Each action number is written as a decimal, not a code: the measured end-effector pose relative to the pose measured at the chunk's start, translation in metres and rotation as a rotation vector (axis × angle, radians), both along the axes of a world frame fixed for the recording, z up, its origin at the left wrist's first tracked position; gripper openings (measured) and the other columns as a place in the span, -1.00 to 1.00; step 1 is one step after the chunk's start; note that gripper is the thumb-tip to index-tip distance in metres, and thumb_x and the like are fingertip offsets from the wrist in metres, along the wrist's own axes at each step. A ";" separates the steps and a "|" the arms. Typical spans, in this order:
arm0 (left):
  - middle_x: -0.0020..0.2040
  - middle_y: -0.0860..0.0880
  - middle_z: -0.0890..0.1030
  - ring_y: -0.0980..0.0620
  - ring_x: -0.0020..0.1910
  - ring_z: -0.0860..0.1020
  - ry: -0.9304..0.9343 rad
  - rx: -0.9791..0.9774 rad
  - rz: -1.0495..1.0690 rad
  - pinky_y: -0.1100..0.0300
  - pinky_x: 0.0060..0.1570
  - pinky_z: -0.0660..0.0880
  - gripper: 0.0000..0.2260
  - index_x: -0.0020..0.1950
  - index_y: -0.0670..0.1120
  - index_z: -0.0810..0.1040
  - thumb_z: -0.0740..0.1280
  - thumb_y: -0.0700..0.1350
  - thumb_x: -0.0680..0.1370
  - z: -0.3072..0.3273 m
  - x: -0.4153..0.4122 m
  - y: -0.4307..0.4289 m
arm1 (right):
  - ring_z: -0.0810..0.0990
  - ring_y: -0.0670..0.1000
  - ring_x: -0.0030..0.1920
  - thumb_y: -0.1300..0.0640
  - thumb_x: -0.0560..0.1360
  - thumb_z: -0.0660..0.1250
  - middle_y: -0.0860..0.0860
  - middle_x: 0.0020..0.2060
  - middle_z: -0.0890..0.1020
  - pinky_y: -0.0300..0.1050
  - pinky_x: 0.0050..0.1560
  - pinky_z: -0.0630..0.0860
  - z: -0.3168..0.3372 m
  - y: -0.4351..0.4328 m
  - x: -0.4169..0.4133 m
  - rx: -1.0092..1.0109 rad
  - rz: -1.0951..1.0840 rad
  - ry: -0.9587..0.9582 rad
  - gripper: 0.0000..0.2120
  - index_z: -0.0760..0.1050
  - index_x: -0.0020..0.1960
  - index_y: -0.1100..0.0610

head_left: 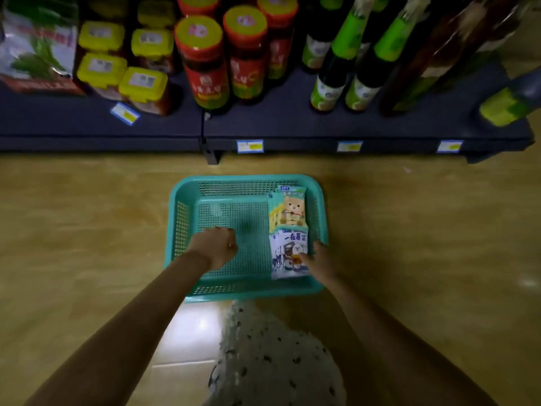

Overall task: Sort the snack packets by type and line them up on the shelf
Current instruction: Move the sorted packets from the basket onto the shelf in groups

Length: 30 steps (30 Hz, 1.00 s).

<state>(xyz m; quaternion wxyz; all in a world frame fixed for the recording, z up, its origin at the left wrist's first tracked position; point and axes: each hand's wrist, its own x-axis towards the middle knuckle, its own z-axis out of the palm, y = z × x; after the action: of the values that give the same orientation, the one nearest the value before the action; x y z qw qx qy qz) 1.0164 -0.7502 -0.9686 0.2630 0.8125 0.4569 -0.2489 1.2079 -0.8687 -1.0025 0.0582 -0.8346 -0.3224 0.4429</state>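
Now | left hand [216,247] grip curled closed, empty | right hand [320,260] fingers pressing glossy white packet [288,253] | teal mesh basket [246,183]

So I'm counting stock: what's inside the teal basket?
Two stacks of snack packets: bear packets, white packets under the right hand. How many lie underneath is hidden.

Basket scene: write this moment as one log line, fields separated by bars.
basket: on floor | left hand: closed, over bare mesh | right hand: on white packet | yellow packet: untouched
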 end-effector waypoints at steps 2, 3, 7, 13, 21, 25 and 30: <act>0.13 -0.15 0.59 -0.18 0.13 0.55 0.007 -0.022 -0.009 0.05 0.02 0.47 -0.74 0.12 -0.06 0.54 0.16 0.01 0.57 -0.040 0.006 0.000 | 0.61 0.05 -0.07 0.00 0.53 0.28 0.17 0.06 0.61 -0.20 -0.20 0.54 -0.041 0.000 -0.001 0.045 -0.003 -0.024 -0.58 0.39 0.22 0.29; 0.12 -0.16 0.60 -0.18 0.11 0.56 0.004 -0.038 -0.005 0.05 0.00 0.47 -0.74 0.11 -0.07 0.55 0.16 -0.01 0.56 -0.058 0.009 0.001 | 0.59 0.00 -0.14 -0.02 0.51 0.31 0.13 0.02 0.61 -0.27 -0.29 0.50 -0.055 0.001 -0.003 0.072 -0.018 -0.028 -0.58 0.39 0.20 0.27; 0.05 -0.22 0.61 -0.19 0.01 0.58 -0.046 -0.128 0.063 0.08 -0.06 0.47 -0.74 0.04 -0.17 0.55 0.15 -0.06 0.56 -0.115 0.025 -0.004 | 0.57 0.11 0.01 -0.17 0.33 0.43 0.14 0.09 0.50 -0.05 -0.12 0.57 -0.100 0.003 -0.008 0.188 -0.106 -0.106 -0.34 0.35 0.21 0.24; -0.11 -0.10 0.58 0.03 -0.23 0.52 -0.260 -0.331 0.297 0.25 -0.23 0.47 -0.79 0.07 -0.17 0.47 0.20 -0.04 0.59 -0.169 0.043 -0.029 | 0.63 0.11 -0.09 -0.30 0.03 0.47 0.13 -0.06 0.59 0.04 -0.13 0.61 -0.124 -0.003 -0.009 0.288 -0.242 -0.090 -0.17 0.43 0.07 0.25; 0.15 -0.20 0.51 -0.12 0.03 0.50 -0.482 -0.337 0.777 0.08 -0.03 0.41 -0.70 0.26 -0.22 0.31 0.19 -0.12 0.59 -0.178 0.070 -0.078 | 0.60 0.02 -0.22 -0.11 0.22 0.54 0.05 -0.14 0.60 -0.04 -0.22 0.60 -0.110 -0.014 0.008 0.314 -0.266 0.010 -0.41 0.35 0.04 0.18; 0.14 -0.10 0.45 -0.08 0.09 0.47 -0.544 -0.452 1.006 0.13 0.08 0.42 -0.44 0.30 -0.20 0.22 0.37 0.06 0.47 -0.177 0.082 -0.082 | 0.53 -0.14 -0.28 0.04 0.30 0.53 -0.12 -0.24 0.52 -0.21 -0.31 0.49 -0.089 -0.021 0.027 0.401 -0.308 0.037 -0.53 0.28 -0.01 0.09; 0.08 -0.16 0.61 -0.13 0.04 0.59 -0.394 -0.474 0.965 0.10 0.01 0.55 -0.25 0.14 -0.21 0.49 0.49 0.27 0.14 -0.179 0.105 -0.080 | 0.53 -0.14 -0.25 0.03 0.30 0.53 -0.15 -0.22 0.53 -0.24 -0.32 0.43 -0.084 -0.027 0.044 0.503 -0.458 0.041 -0.51 0.32 0.05 0.12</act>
<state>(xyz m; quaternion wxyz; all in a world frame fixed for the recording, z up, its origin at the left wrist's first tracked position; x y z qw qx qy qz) 1.1210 -0.8307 -1.1474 0.6019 0.4618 0.6502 -0.0401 1.2518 -0.8958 -1.0868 0.3668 -0.8356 -0.2247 0.3418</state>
